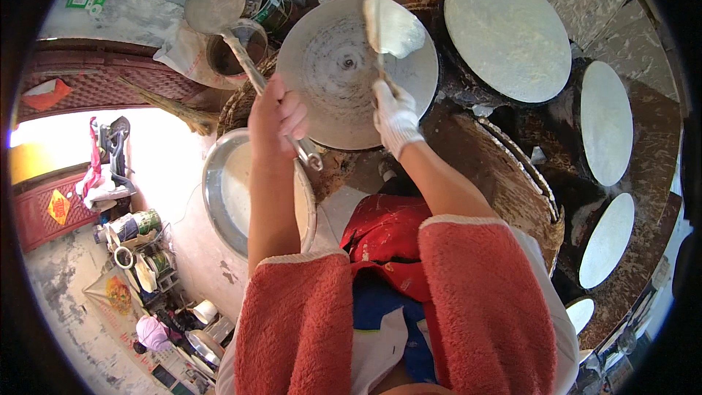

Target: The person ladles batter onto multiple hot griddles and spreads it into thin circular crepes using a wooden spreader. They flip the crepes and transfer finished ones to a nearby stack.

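Observation:
My left hand [276, 118] is bare and wrapped round the long handle of a metal ladle [214, 4]. The ladle's bowl hangs at the upper left, above a dark-mouthed pot [235, 51]. My right hand [395, 113], in a white glove, grips a thin-handled spreader [381, 66] over a round grey griddle [311, 73]. A white patch of batter [398, 29] lies on the griddle's far right part, beside the spreader. The spreader's far end is blurred, so its shape is unclear. Below my left forearm stands a metal basin [212, 183] of pale batter [238, 190], partly hidden by that arm.
Several pale round griddle tops curve along the right, the largest [507, 36] beside the working griddle. A rough brown round rim [548, 197] stands near my right arm. Stems of a straw broom [172, 110] lie at the left. A cluttered rack [150, 271] is farther left.

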{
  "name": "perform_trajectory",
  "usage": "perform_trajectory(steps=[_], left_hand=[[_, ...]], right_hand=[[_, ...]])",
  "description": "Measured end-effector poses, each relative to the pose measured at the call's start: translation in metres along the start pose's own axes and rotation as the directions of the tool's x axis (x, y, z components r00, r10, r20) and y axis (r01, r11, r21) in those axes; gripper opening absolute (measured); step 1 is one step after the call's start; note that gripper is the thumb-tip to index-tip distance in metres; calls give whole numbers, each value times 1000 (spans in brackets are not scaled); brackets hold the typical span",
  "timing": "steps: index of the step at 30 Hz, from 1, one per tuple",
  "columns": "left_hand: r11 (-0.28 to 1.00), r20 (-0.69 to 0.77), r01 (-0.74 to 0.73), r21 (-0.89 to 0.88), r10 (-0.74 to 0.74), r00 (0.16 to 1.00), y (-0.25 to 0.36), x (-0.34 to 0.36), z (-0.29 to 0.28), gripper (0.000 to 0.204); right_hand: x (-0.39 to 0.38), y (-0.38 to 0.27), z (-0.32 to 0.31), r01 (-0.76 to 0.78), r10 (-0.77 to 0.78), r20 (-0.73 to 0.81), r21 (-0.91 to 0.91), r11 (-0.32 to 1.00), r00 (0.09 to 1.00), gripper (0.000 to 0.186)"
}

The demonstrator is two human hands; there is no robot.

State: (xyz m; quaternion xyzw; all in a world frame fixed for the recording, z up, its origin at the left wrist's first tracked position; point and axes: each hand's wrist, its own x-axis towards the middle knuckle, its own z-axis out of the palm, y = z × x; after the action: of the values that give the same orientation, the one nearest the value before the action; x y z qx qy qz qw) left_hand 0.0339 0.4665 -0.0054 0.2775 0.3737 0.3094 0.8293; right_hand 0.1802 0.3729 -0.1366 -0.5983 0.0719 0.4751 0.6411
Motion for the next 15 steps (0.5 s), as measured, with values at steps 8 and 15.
perform_trajectory(steps=[8,15], left_hand=[[988,-75,-63,-144,53,996,53,-77,-50,32],[974,-192,-26,-225,-18,981,31,-105,-77,30]], right_hand=[[-7,25,-53,318,-358,-214,-197,927,909,40],[3,33,-7,309,-275,141,-411,857,951,39]])
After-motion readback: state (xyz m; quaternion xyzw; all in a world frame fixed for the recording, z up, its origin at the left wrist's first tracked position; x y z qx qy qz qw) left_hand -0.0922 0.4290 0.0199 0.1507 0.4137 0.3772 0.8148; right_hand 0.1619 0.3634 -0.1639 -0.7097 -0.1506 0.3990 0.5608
